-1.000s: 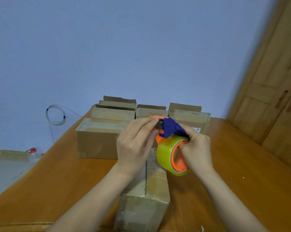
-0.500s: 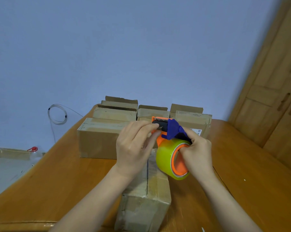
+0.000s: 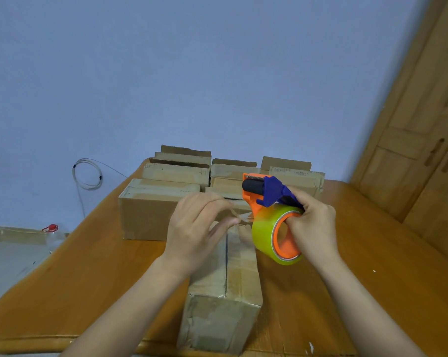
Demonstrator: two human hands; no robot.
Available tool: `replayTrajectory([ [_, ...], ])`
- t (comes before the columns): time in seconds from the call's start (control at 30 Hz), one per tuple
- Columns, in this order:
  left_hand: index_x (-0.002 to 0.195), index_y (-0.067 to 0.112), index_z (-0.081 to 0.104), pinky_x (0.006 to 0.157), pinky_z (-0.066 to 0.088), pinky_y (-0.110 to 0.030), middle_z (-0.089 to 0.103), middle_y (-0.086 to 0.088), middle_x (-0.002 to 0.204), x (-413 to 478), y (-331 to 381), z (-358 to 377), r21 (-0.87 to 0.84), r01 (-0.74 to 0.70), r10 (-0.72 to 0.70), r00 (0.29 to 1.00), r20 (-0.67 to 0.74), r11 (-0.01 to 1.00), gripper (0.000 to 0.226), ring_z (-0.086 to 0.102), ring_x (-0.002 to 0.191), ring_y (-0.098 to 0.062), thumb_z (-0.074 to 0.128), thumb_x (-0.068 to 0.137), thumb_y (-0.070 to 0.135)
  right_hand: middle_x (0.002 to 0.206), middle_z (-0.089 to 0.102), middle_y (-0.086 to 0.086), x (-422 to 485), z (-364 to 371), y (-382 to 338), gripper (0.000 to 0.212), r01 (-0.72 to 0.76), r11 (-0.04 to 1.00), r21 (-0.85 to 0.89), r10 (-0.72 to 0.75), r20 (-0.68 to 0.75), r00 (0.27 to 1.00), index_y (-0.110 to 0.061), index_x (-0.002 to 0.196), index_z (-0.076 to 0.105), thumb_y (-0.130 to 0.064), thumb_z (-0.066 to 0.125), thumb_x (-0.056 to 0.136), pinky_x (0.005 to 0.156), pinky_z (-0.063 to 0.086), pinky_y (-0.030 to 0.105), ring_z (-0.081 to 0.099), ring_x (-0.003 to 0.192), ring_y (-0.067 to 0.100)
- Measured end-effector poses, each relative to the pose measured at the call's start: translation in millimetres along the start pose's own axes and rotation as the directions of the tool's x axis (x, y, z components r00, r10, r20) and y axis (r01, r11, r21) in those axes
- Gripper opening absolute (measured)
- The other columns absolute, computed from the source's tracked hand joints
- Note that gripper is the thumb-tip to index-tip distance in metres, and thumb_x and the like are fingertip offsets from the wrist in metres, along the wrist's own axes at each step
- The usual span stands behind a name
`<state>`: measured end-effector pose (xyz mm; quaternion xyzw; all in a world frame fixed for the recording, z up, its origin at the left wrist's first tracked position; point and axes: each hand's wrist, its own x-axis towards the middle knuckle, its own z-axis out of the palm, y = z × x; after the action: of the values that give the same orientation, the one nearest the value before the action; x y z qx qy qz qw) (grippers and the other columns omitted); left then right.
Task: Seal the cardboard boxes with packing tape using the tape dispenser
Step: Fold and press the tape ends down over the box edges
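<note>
Head view: tape dispenser (image 3: 266, 199), orange and blue, centre frame, lifted above far end of nearest cardboard box (image 3: 225, 279); roller end aimed upper left, long axis slanting down-right; right hand (image 3: 313, 228) clenched round dispenser beside yellow-green tape roll (image 3: 265, 234); left hand (image 3: 194, 233) pinching free tape end (image 3: 239, 217). Progress, by judgement: early; no fresh strip along centre seam, rear boxes (image 3: 176, 173) flaps up.
</note>
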<state>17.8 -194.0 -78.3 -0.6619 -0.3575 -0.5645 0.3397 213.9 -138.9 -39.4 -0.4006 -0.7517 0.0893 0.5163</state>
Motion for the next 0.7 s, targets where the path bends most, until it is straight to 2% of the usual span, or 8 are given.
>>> replayTrajectory([
  [0.2, 0.100, 0.017, 0.052, 0.079, 0.046, -0.025, 0.053, 0.005, 0.099, -2, -1, -4, -0.038, 0.073, -0.073, 0.997, 0.006, 0.997, 0.027, 0.054, 0.089, -0.013, 0.067, 0.083, 0.031, 0.085, 0.064, -0.009, -1, -1, 3, 0.056, -0.010, 0.999, -0.032, 0.010, -0.010, 1.000, -0.018, 0.115, 0.069, 0.019, 0.056, 0.074, 0.067, 0.038, -0.001, 0.059, 0.083, 0.014],
  [0.37, 0.099, 0.015, 0.053, 0.075, 0.050, -0.030, 0.065, -0.008, 0.086, -9, -14, -14, -0.012, 0.088, -0.088, 0.996, 0.008, 0.996, 0.028, 0.057, 0.085, -0.015, 0.068, 0.083, 0.033, 0.085, 0.062, -0.012, 1, -13, 6, 0.055, 0.010, 0.995, -0.100, -0.014, -0.033, 0.999, -0.017, 0.113, 0.070, 0.019, 0.055, 0.074, 0.066, 0.035, 0.001, 0.057, 0.082, 0.011],
  [0.6, 0.109, 0.019, 0.053, 0.082, 0.051, -0.030, 0.065, -0.003, 0.099, -18, -1, -8, -0.101, 0.176, -0.152, 0.965, 0.214, 0.979, 0.033, 0.059, 0.096, -0.012, 0.064, 0.085, 0.039, 0.084, 0.061, -0.010, 1, -16, 5, 0.051, 0.019, 0.993, -0.118, -0.026, -0.061, 0.998, -0.014, 0.113, 0.070, 0.018, 0.056, 0.075, 0.066, 0.035, 0.000, 0.055, 0.080, 0.012],
  [0.7, 0.112, 0.023, 0.052, 0.085, 0.050, -0.028, 0.065, -0.001, 0.104, -9, 9, -6, -0.127, 0.232, -0.177, 0.925, 0.337, 0.964, 0.040, 0.057, 0.100, -0.008, 0.058, 0.085, 0.052, 0.081, 0.062, -0.009, 2, -16, 4, 0.052, -0.002, 0.995, -0.097, -0.005, -0.065, 0.998, -0.014, 0.112, 0.071, 0.017, 0.057, 0.073, 0.065, 0.036, -0.002, 0.058, 0.078, 0.014],
])
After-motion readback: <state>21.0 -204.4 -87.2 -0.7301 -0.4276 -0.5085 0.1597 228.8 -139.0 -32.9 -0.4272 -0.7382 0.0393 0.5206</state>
